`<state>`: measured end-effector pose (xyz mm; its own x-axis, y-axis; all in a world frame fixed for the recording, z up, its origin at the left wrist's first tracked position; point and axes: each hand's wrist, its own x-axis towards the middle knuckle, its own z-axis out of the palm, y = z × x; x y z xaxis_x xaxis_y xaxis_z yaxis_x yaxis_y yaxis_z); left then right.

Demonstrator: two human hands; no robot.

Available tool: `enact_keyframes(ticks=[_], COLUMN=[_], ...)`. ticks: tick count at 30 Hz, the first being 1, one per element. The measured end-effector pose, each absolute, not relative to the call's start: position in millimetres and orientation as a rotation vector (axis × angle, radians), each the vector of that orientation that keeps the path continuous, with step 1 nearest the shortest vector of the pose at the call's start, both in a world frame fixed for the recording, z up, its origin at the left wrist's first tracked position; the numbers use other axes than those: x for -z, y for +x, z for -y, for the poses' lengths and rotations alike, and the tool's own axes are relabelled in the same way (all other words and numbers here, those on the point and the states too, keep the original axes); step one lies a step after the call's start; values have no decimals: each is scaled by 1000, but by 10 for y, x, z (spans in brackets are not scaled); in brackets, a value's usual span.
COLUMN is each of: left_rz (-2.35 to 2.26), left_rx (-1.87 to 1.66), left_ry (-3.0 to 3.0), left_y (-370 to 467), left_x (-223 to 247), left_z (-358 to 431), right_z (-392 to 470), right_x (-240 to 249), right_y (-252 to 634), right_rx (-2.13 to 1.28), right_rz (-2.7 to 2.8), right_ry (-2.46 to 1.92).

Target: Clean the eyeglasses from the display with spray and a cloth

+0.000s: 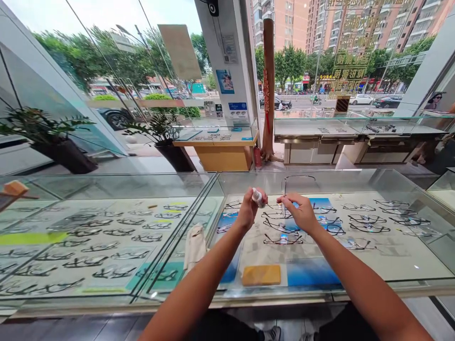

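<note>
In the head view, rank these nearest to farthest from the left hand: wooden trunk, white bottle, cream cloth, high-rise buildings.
1. White bottle: held in the left hand.
2. Cream cloth: on the glass counter, left of the hand.
3. Wooden trunk: upright, beyond the glass counter.
4. High-rise buildings: outdoors, upper right.

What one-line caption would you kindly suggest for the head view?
Left hand gripping a small white cylindrical bottle, right hand holding a thin dark eyeglass frame above a clear glass display case.

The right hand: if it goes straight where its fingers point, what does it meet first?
The right hand would probably meet the small white bottle in the left hand; depth is unclear.
</note>
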<state>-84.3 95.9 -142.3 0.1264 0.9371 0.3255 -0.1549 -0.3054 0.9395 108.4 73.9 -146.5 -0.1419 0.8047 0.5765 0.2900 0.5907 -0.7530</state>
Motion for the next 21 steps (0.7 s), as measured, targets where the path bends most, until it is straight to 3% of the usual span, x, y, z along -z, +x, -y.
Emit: enact_keyframes(ticks=[8,21], left_rz=[-475,-950], left_rx=[-1073,-1340], left_ry=[991,1594], left_y=[-837,-810], left_x=[1280,1440], left_z=[-885,-897], right_z=[-677,-555], right_x=[1381,1317], right_y=[1087,1039], right_rx=[-958,-1116], right_rz=[1665,1752], right_ry=[-837,-737])
